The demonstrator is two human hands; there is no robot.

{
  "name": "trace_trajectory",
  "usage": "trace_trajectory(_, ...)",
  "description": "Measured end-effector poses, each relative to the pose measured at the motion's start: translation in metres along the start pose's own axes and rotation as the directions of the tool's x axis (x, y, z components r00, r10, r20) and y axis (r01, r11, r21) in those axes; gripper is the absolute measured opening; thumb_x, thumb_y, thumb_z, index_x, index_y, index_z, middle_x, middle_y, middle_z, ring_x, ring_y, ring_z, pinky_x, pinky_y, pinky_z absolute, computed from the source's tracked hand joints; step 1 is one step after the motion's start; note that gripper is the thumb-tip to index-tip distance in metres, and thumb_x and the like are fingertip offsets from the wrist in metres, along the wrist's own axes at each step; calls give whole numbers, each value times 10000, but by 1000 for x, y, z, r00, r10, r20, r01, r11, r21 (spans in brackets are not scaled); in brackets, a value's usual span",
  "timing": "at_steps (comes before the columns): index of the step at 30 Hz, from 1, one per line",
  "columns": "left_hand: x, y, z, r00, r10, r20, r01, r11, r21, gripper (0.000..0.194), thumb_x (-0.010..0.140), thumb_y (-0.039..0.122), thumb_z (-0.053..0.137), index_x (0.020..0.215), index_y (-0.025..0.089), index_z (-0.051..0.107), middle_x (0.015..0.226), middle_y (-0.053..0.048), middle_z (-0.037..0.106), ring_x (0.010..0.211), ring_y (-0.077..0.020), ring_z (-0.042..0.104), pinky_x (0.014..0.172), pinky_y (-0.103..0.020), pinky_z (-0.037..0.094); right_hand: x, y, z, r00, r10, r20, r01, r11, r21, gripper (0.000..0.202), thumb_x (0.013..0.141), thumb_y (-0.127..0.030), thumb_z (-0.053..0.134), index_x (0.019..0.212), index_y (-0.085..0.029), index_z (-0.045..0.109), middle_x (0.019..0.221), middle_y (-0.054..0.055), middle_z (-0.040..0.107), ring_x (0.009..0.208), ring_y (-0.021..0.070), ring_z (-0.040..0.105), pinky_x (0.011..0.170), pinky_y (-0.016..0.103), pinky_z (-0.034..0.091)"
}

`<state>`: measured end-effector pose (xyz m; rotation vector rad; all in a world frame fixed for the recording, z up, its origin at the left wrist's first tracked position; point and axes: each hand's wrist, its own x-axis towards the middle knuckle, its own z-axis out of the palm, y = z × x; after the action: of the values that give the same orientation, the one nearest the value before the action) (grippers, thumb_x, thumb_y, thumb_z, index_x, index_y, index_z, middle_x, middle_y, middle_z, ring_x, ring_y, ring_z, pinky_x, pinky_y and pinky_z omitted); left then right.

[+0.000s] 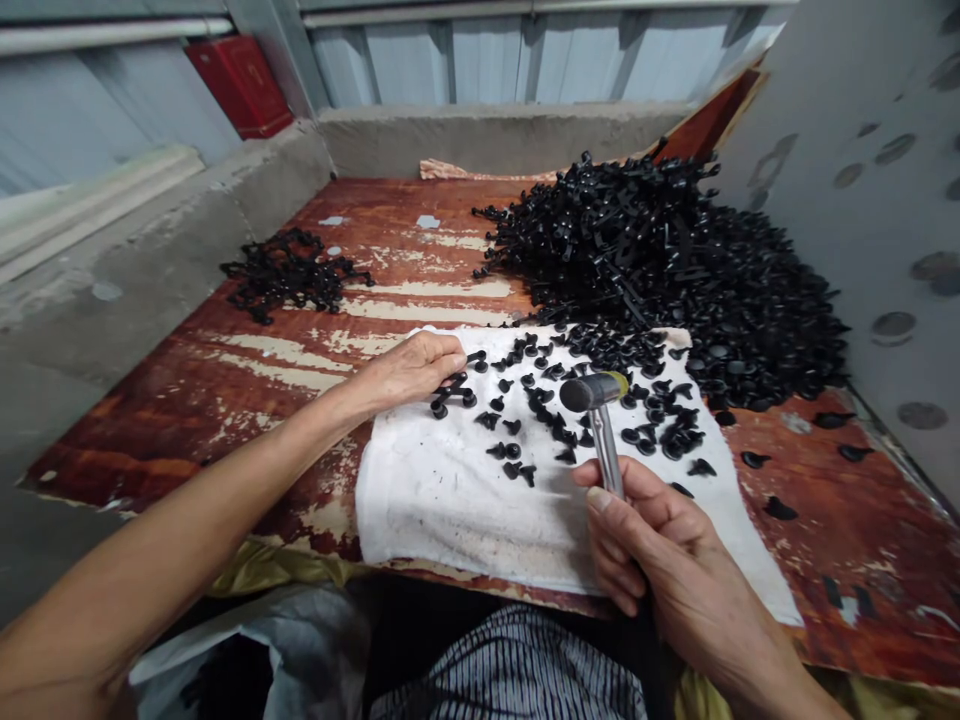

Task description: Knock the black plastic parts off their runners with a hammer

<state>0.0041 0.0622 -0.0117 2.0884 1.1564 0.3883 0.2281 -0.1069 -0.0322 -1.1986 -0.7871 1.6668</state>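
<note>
Firmly, a worker's right hand (pixel 656 540) clasps a hammer (pixel 604 440) at four o'clock; a stray swing could bruise the left hand (pixel 421 368), pinching black pieces (pixel 469 398) at nine.

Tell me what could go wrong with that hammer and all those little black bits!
A swing of the hammer in the right hand might hit the left hand, which pinches a black piece nearby.

Loose bits could scatter off the cloth; some lie on the table beside it.

The heaped pile might slide onto the cloth.
</note>
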Motion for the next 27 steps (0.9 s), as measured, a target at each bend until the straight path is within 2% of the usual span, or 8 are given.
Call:
trace_trajectory(9,-2,0,1,1000,-11,2,11,1000,-14,230,854,208,456,628,173,479,607,46,405,582,-98,375,569,-233,301,1,2,-2,1000,-12,-5,12,1000,-10,368,811,-526,726,937,-207,593,463,-131,351,367,40,256,335,159,263)
trace_trajectory(16,-4,4,2,998,-62,-6,62,998,-18,246,856,191,448,610,177,451,588,52,383,574,-96,364,566,-237,286,0,3,-2,1000,-7,-6,7,1000,1,364,815,-513,735,924,-208,571,460,-130,368,371,39,264,340,153,278)
trace_trajectory(27,-1,2,3,1000,-22,-20,22,1000,-10,256,848,174,460,594,185,432,574,49,407,563,-96,380,561,-240,284,-1,2,-2,1000,-8,2,8,999,-40,346,832,-508,713,947,-210,580,461,-127,355,375,47,264,345,164,274)
